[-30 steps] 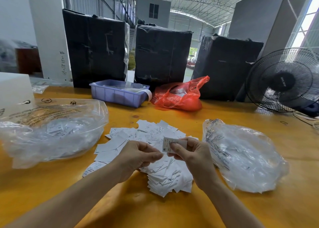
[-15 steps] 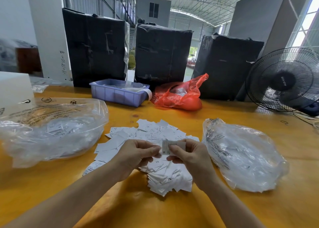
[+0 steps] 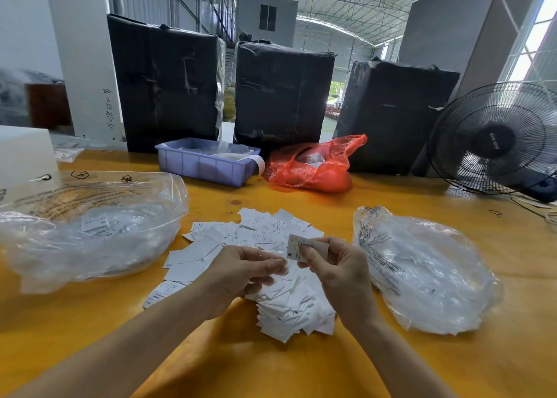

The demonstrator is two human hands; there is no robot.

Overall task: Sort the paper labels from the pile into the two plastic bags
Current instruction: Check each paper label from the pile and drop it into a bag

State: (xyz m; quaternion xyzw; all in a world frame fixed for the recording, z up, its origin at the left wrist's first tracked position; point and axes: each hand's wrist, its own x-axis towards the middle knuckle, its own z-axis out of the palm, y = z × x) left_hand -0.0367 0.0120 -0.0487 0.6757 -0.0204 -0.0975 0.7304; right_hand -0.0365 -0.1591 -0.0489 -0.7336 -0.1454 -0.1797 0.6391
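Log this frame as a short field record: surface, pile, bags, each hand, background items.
surface: yellow wooden table
pile: loose white paper labels, centre, between the bags
left bag: clear plastic bag, labels inside
right bag: clear plastic bag, contents unclear
right hand: right hand pinches one label above the pile
left hand: left hand, fingers curled beside that label; contact unclear
background: blue tray, red bag, black fan

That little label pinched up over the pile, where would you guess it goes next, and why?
Probably a short carry sideways into one of the bags. The right hand holds one label clear of the pile, printed side up, with the left bag and right bag flanking. Which bag, I cannot tell.
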